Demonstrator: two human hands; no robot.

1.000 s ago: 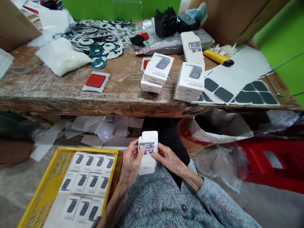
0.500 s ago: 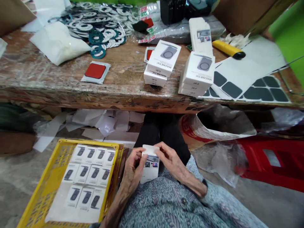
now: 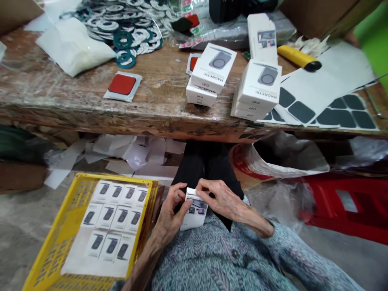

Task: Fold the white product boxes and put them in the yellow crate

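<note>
A small white printed box (image 3: 194, 216) rests against my lap, its top end pointing away from me. My left hand (image 3: 173, 206) grips its left side, thumb lying on the printed face. Over the box's top flap (image 3: 191, 191) bends my right hand (image 3: 218, 198), with thumb and fingers pinching at the flap's edge. To the left, a yellow crate (image 3: 79, 176) holds rows of similar white boxes (image 3: 108, 213), each printed with a dark stand.
On the bench (image 3: 163, 85) stand two stacks of white boxes (image 3: 214, 66) (image 3: 257, 87), a red pad (image 3: 122, 84) in a sleeve, piled rings (image 3: 127, 30), a yellow cutter (image 3: 298, 57) and dark sticker sheets (image 3: 342, 113). An open bag (image 3: 291, 157) sits beneath.
The box's top flap, which stood up flat, is now folded down toward the box. My right hand has rolled over it, and the camera view has shifted slightly.
</note>
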